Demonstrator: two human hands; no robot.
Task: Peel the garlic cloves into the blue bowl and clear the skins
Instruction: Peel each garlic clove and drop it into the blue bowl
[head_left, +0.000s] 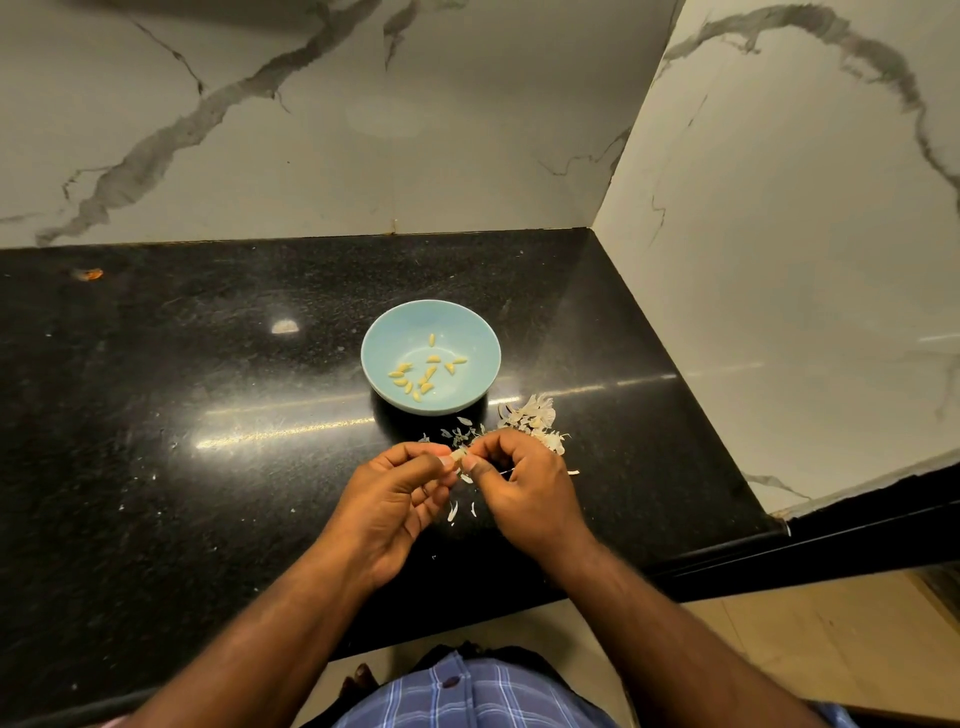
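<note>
Black polished stone makes up the surface (208, 364), and on it, just ahead of both hands, sits the blue bowl (470, 384) with a scatter of peeled cloves (423, 371) in its bottom. The garlic clove (459, 457) being worked is held between the two hands, above the surface and near the bowl's closest rim. The left hand (395, 499) pinches one end with thumb and fingertips curled in; the right hand (519, 483) pinches the other end, its fingers (480, 470) bent round the skin. The clove's long axis appears to run roughly left to right, from one hand to the other, though most of it is hidden.

The skins (535, 421) lie heaped to the right of the bowl, just beyond the right hand, with loose flakes under both hands. The bowl lies straight ahead of the clove, and neither hand looks clearly nearer to it.
</note>
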